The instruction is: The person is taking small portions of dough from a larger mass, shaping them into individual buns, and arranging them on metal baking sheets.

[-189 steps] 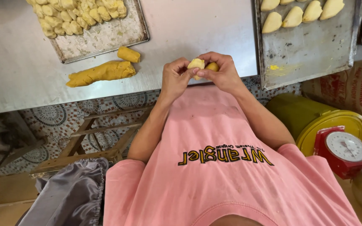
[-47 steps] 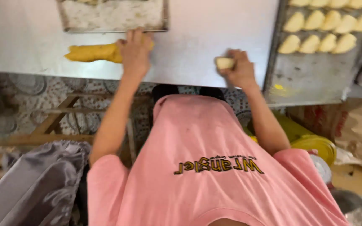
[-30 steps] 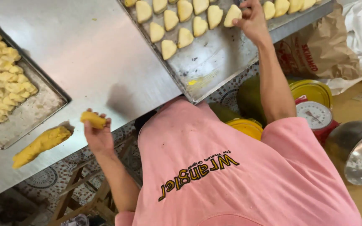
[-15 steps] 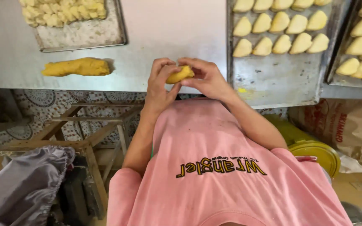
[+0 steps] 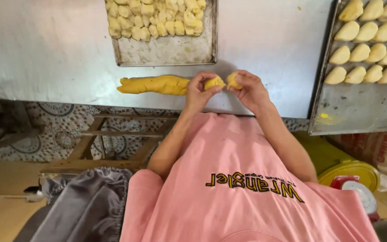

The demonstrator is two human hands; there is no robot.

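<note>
Two small dough pieces (image 5: 223,82) are pinched, one in the left hand (image 5: 199,92), one in the right hand (image 5: 248,91), above the steel table (image 5: 45,45); many shaped pieces (image 5: 368,40) are already trayed, while a dough log (image 5: 155,84) remains

You have bare table (image 5: 269,49) at twelve; dough log (image 5: 155,84) blocks nine, shaped-piece tray (image 5: 354,107) blocks three.

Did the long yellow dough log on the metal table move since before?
No. The long yellow dough log lies just below the left metal tray of small dough pieces, as it did earlier; only the camera view shifted.
</note>
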